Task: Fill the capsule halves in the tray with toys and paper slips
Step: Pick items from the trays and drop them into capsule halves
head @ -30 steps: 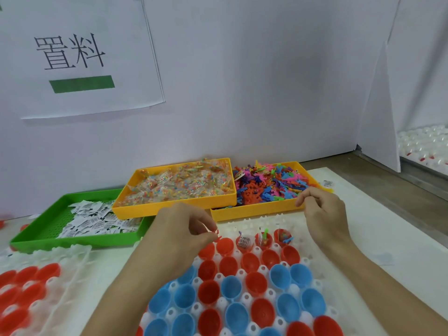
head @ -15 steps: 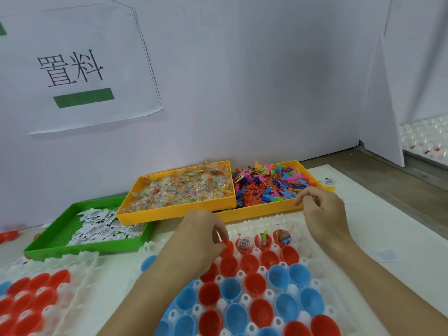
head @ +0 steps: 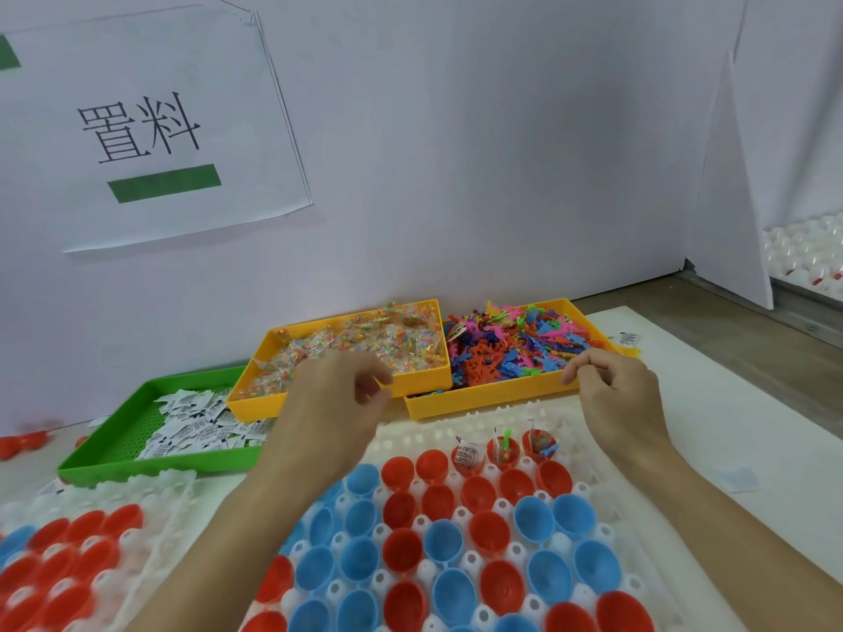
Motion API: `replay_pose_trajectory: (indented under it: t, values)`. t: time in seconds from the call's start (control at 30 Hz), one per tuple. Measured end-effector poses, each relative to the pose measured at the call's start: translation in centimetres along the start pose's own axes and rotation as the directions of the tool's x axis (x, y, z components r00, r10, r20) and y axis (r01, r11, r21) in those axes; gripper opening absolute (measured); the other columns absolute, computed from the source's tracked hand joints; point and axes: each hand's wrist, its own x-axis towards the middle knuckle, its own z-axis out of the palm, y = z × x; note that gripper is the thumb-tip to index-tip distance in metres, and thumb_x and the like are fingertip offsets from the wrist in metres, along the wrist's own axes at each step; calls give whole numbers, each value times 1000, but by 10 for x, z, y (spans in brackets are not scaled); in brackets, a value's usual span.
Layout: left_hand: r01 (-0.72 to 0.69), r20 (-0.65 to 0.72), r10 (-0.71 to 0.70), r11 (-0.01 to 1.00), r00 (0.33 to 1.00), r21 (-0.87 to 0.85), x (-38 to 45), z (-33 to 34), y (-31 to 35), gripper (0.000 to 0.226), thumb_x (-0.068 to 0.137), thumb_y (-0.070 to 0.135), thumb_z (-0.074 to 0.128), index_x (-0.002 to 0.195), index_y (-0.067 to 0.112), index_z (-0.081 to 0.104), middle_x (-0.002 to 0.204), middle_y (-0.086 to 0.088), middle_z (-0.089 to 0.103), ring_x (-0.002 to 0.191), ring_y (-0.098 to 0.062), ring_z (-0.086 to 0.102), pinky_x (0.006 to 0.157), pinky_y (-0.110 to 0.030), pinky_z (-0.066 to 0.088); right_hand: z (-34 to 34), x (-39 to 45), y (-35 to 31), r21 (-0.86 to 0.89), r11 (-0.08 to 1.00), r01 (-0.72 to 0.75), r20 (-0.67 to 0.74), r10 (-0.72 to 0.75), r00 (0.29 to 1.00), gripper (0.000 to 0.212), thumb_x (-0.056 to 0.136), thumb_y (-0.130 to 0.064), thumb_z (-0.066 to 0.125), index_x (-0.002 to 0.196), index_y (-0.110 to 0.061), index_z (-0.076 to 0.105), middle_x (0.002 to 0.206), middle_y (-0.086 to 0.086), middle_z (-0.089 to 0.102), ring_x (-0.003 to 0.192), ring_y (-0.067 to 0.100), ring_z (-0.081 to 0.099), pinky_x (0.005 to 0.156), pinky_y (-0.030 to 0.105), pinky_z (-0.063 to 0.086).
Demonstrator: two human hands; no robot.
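A white capsule tray [head: 456, 433] holds red and blue capsule halves [head: 444, 542]. Three red halves in its back row hold items: one a paper slip [head: 467, 456], two colourful toys [head: 504, 449]. My left hand [head: 337, 403] hovers over the front rim of the yellow tray of bagged beads [head: 255, 405], fingers curled, nothing visible in them. My right hand [head: 613, 394] is at the front right corner of the yellow tray of plastic toys [head: 492, 399], thumb and forefinger together; no held item shows. Paper slips [head: 196, 431] lie in a green tray [head: 150, 467].
A second white tray with red and blue halves [head: 68, 563] sits at the lower left. A white wall stands right behind the three bins. A folded white partition [head: 730, 221] rises at the right, with another white tray [head: 807, 248] beyond. A loose slip [head: 739, 478] lies on the mat.
My left hand has risen from the back row of capsule halves to the bagged-bead tray. My right hand has stayed at the toy tray's corner. The view tilted up slightly.
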Motion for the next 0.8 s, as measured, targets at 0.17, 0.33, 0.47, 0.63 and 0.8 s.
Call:
replay_pose_trajectory:
  t: [0.17, 0.33, 0.47, 0.63, 0.8]
  values:
    - [165, -86, -160, 985, 983, 43, 39, -5, -23, 3, 86, 16, 70, 86, 19, 71, 79, 2, 67, 69, -12, 59, 64, -25, 44, -1, 0, 1, 3, 1000, -6, -4, 6, 1000, 38, 97, -1, 46, 66, -17, 63, 79, -4, 64, 77, 1, 54, 62, 14, 36]
    - [152, 109, -162, 984, 981, 94, 61, 17, -24, 16, 86, 36, 72, 90, 21, 69, 79, 7, 58, 70, -12, 54, 55, -23, 37, 1, 0, 1, 2, 1000, -7, -5, 7, 1000, 39, 97, -1, 47, 66, -18, 63, 78, -7, 64, 76, 1, 53, 62, 15, 36]
    - [70, 97, -71, 997, 993, 13, 68, 37, -13, 23, 91, 41, 66, 78, 23, 70, 67, 19, 49, 63, -4, 47, 53, -18, 31, 2, 1, 3, -8, 1000, -9, -10, 9, 1000, 39, 98, -2, 47, 66, -18, 63, 78, -9, 63, 75, 2, 53, 61, 15, 36]
    - [99, 263, -111, 993, 958, 60, 83, 39, -8, 22, 81, 37, 80, 82, 15, 76, 76, 13, 56, 81, -12, 55, 58, -21, 36, 3, 2, 3, -5, 1000, -6, -10, 6, 1000, 39, 98, -2, 47, 66, -19, 63, 76, -6, 64, 74, 4, 55, 61, 15, 37]
    - [130, 261, -138, 990, 955, 48, 82, 37, -8, 7, 89, 18, 72, 87, 11, 74, 87, 6, 62, 100, -23, 61, 70, -27, 39, 3, 1, 5, -5, 1000, -12, -16, 12, 1000, 39, 97, -2, 48, 65, -19, 64, 75, -8, 64, 72, 3, 54, 60, 15, 37]
